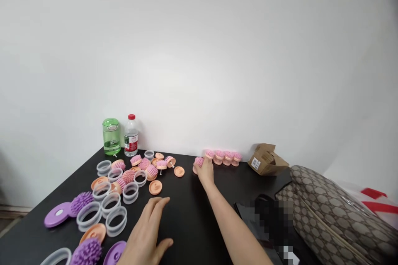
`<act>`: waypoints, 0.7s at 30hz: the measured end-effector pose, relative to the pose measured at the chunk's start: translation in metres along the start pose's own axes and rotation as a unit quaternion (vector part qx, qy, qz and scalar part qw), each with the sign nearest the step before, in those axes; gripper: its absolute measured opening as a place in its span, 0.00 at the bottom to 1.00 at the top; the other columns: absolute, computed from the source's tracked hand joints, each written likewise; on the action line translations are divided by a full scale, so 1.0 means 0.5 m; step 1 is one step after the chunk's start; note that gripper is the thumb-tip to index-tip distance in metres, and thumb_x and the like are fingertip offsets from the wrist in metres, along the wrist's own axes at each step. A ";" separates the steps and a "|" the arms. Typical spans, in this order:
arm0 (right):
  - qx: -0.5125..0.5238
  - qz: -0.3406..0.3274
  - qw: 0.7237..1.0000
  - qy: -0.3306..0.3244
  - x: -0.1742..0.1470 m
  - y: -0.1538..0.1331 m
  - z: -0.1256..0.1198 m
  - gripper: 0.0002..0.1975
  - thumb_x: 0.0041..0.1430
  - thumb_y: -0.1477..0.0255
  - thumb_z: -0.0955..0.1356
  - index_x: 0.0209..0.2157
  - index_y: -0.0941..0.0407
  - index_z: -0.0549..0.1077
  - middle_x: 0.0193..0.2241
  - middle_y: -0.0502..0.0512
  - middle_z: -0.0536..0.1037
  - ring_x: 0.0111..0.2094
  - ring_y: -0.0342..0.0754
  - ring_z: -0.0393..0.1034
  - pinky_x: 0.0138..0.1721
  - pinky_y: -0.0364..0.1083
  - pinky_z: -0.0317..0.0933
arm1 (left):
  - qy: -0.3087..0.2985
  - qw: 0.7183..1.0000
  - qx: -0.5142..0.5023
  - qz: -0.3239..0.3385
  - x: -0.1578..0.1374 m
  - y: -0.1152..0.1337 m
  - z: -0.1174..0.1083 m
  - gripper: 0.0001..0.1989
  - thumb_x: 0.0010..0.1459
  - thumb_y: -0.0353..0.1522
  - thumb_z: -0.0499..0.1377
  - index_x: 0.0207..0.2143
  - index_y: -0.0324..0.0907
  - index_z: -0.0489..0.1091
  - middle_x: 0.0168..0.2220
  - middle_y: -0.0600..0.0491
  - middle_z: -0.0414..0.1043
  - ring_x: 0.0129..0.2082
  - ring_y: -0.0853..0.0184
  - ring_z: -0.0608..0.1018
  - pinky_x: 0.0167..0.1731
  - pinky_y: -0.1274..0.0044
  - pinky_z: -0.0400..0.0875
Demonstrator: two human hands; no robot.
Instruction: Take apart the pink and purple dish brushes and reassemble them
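Out by the wall, my right hand [205, 173] has its fingers closed around a small pink bristle brush [198, 161] with a peach base. Beside it, several assembled pink brushes [228, 157] stand in a row along the wall. My left hand [146, 232] is over the near part of the table, fingers apart and holding nothing. To its left lie clear plastic rings [116, 222], loose pink bristle heads [151, 171], some with a stem showing, and round peach discs [155, 187]. A purple bristle head [87, 252] and a purple disc [114, 252] are nearest this hand.
A green container [111, 137] and a red-capped bottle [131, 138] stand at the back left of the black table [183, 215]. An open cardboard box [267, 160], a patterned bag [336, 211] and a dark pouch [248, 219] occupy the right side.
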State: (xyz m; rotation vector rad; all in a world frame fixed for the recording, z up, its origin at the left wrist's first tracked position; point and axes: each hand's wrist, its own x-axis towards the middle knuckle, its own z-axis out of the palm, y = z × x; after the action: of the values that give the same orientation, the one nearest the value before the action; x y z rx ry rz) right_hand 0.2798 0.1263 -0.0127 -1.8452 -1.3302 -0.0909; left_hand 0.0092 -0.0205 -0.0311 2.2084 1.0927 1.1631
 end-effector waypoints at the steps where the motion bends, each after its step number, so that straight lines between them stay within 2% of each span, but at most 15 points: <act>1: -0.006 0.006 1.000 0.012 0.016 0.009 0.008 0.16 0.65 0.67 0.69 0.51 0.58 0.71 0.49 0.59 0.75 0.46 0.52 0.74 0.47 0.55 0.70 | 0.008 1.000 -0.001 0.000 -0.001 -0.003 0.003 0.45 0.45 0.21 0.60 0.64 0.58 0.55 0.60 0.47 0.63 0.54 0.50 0.74 0.46 0.65 0.77; 6: -0.019 0.015 0.997 0.070 0.057 0.036 0.052 0.17 0.66 0.66 0.68 0.53 0.57 0.70 0.52 0.58 0.74 0.47 0.52 0.73 0.46 0.55 0.71 | -0.008 1.000 0.002 -0.002 0.001 -0.017 0.014 0.50 0.37 0.18 0.59 0.63 0.57 0.57 0.59 0.47 0.66 0.54 0.49 0.73 0.47 0.66 0.76; 13: -0.007 -0.017 0.993 0.113 0.034 0.041 0.087 0.16 0.66 0.66 0.68 0.52 0.58 0.70 0.51 0.60 0.73 0.49 0.54 0.71 0.49 0.57 0.68 | -0.040 0.999 0.012 -0.029 0.000 -0.014 0.015 0.50 0.35 0.17 0.59 0.63 0.56 0.58 0.59 0.48 0.65 0.56 0.51 0.72 0.52 0.68 0.72; 17: 0.020 -0.092 0.993 0.071 -0.013 0.011 0.084 0.13 0.63 0.69 0.66 0.47 0.61 0.70 0.44 0.68 0.74 0.49 0.63 0.68 0.50 0.61 0.64 | -0.071 0.996 0.037 -0.033 0.009 0.017 0.001 0.45 0.36 0.16 0.62 0.58 0.51 0.62 0.58 0.48 0.65 0.55 0.52 0.70 0.54 0.68 0.70; 21: 0.055 -0.199 0.978 -0.016 -0.064 -0.047 0.077 0.13 0.61 0.72 0.64 0.47 0.57 0.71 0.44 0.63 0.75 0.48 0.58 0.68 0.50 0.57 0.66 | -0.176 0.980 0.086 -0.028 0.027 0.057 -0.020 0.35 0.40 0.19 0.69 0.52 0.46 0.67 0.53 0.46 0.67 0.50 0.53 0.72 0.49 0.65 0.72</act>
State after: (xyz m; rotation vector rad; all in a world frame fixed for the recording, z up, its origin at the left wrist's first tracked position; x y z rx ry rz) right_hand 0.2317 0.1292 -0.0399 -1.4732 -1.6786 -0.1944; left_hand 0.0186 -0.0269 0.0000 2.3767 1.1260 0.6376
